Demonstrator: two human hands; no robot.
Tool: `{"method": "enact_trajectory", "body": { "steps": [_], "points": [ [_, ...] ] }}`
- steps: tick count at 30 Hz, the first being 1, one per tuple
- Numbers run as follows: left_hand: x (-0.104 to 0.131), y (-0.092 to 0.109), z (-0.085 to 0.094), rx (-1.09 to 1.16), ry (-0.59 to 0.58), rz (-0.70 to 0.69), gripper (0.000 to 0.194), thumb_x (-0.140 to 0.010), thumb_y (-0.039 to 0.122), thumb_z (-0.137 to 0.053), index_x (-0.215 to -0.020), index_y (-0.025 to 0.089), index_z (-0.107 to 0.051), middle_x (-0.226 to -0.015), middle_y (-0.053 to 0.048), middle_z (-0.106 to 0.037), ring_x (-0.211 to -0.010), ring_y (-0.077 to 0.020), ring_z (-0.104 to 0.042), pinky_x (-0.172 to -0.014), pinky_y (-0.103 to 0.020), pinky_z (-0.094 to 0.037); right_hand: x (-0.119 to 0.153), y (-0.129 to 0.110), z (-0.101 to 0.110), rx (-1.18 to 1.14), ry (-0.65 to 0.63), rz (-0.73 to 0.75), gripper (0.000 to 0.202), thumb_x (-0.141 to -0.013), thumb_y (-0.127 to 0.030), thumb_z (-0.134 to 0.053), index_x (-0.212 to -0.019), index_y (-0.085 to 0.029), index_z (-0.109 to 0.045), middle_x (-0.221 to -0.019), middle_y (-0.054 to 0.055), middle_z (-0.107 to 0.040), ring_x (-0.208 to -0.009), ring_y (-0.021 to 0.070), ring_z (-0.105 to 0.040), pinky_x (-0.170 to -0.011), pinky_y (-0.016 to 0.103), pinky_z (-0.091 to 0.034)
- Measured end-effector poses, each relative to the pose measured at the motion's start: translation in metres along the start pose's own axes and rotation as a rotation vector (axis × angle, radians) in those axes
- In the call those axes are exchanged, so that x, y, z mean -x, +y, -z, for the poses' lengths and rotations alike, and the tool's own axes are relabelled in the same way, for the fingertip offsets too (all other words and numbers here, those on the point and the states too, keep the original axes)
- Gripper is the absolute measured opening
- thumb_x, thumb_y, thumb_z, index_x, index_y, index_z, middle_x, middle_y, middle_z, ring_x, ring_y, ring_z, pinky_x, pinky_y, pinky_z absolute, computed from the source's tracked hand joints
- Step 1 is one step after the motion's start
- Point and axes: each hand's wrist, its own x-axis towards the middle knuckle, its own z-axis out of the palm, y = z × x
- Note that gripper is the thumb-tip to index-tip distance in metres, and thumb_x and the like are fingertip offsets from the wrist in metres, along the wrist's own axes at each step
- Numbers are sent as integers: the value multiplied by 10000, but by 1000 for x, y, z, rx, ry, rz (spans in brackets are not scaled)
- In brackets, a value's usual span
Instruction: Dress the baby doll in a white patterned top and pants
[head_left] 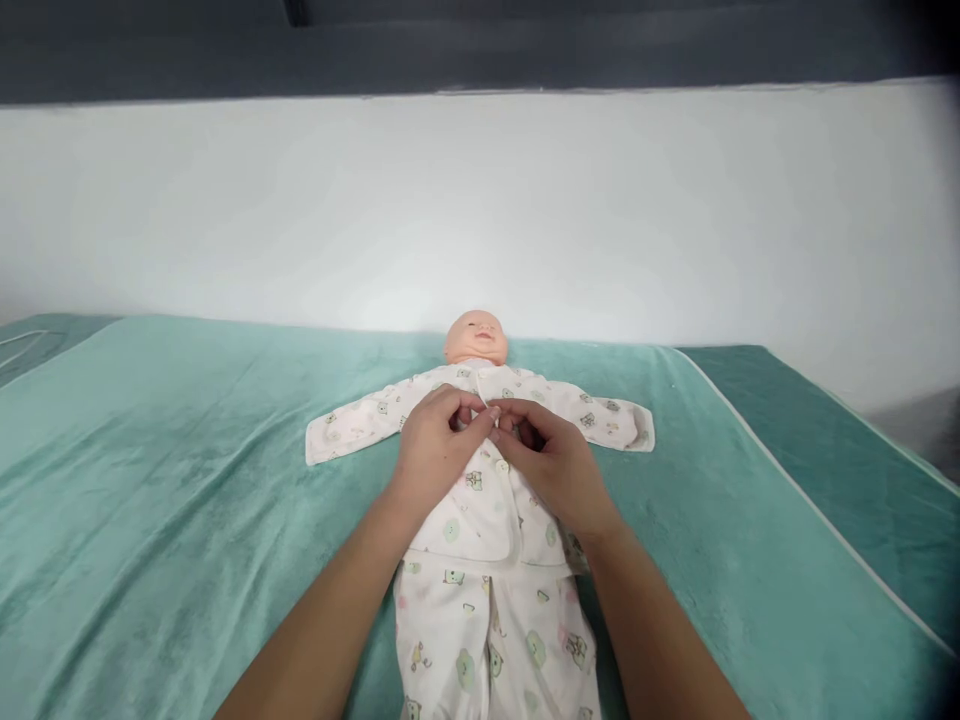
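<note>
Patterned jacket [474, 520] on a doll lying face-up, middle of a green cloth [225, 450], front overlap running down the chest. Nearest: matching trousers [442, 640], loose, legs running out of view at the bottom; jacket's lower hem overlaps their top. Hem and lower front lie free, one panel over the other. Fabric looks light, thin and soft, probably knit; likely to crease and slide under a pull rather than hold a shape, and unlikely to suffer from ordinary handling. A bit further up, a pale button [502, 467] shows on the overlap, just below the hands. Buttons probably small, hard and a little slick; best taken by the rim between thumb and forefinger, other hand pinching the doubled edge beside it, which should be the firmest part. Left hand [439, 440] and right hand [559, 465] meet at mid-chest, fingers of both drawn into narrow pinches, seemingly on the front edge; cannot tell whether a button sits between the tips. Further on, sleeves spread wide to both sides, cuffs flat on the cloth. Beyond the collar, the doll's head [477, 338], smooth and probably firm; last, a white wall [480, 210].
</note>
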Motion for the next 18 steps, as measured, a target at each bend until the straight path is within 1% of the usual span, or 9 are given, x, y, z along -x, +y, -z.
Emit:
{"method": "enact_trajectory", "body": {
  "steps": [3, 5, 8, 11, 14, 16, 18],
  "points": [
    [-1, 0, 0, 57, -24, 72, 93, -816, 297, -653, -771, 217, -669, -718, 26, -530, -656, -120, -484, -627, -255, -391, 1, 2, 0, -19, -21, 4, 306, -839, -319, -673, -1138, -253, -693, -781, -21, -595, -652, 127, -443, -636, 269, -407],
    [-1, 0, 1, 86, -33, 93, 72, -800, 277, -649, -771, 214, -667, -715, 30, -528, -655, -115, -479, -629, -250, -389, 2, 4, 0, -41, -32, 5, 327, -846, -307, -678, -1170, -267, -672, -808, -26, -602, -661, 122, -437, -648, 266, -404],
    [-2, -1, 3, 114, -41, 113, 57, -783, 259, -644, -770, 210, -669, -711, 34, -525, -655, -110, -466, -630, -246, -379, 2, 7, -1, -71, -7, -2, 322, -856, -334, -682, -1169, -260, -662, -794, -30, -584, -656, 120, -430, -636, 265, -393],
    [-3, -2, 6, 172, -61, 169, 72, -764, 265, -655, -794, 207, -684, -700, 35, -516, -655, -111, -454, -619, -244, -366, 2, 8, -3, -101, 40, -7, 267, -860, -364, -678, -1095, -236, -682, -778, -24, -565, -650, 122, -443, -614, 264, -391],
    [-3, 0, 7, 222, -49, 216, 79, -752, 262, -658, -790, 197, -682, -685, 37, -508, -652, -112, -449, -616, -244, -362, 2, 7, -4, -93, 68, -16, 199, -847, -354, -691, -997, -224, -702, -783, -17, -568, -664, 125, -460, -618, 265, -393],
    [-3, 2, 6, 218, -37, 214, 63, -753, 243, -648, -782, 192, -669, -688, 36, -508, -654, -110, -447, -624, -244, -366, 2, 6, -4, -75, 84, -17, 165, -842, -345, -695, -952, -223, -708, -780, -15, -572, -672, 127, -464, -625, 267, -391],
    [-2, 2, 5, 190, -27, 179, 40, -757, 220, -638, -782, 193, -655, -713, 33, -519, -666, -110, -450, -638, -245, -372, 2, 6, -3, -48, 97, -5, 135, -848, -336, -687, -916, -222, -712, -761, -15, -572, -675, 130, -465, -634, 270, -390]
  ]
}}
